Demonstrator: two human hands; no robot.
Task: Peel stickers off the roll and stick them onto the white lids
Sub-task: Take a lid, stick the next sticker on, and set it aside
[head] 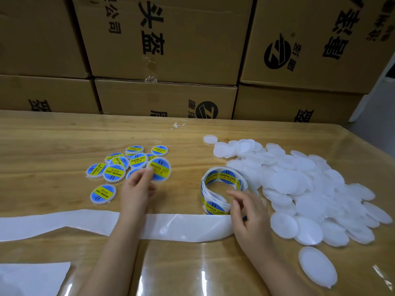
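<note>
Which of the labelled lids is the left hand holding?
The labelled lid at the right edge of the cluster, nearest the sticker roll. The left hand pinches its left rim; the others lie untouched.

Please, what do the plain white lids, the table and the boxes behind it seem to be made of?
White lids: probably plastic, matte and slightly translucent, with thin moulded rims. Table: wood grain, seemingly under a clear glossy sheet, judging by glare and wrinkles. Boxes: brown cardboard, matte, with black print and clear tape.
</note>
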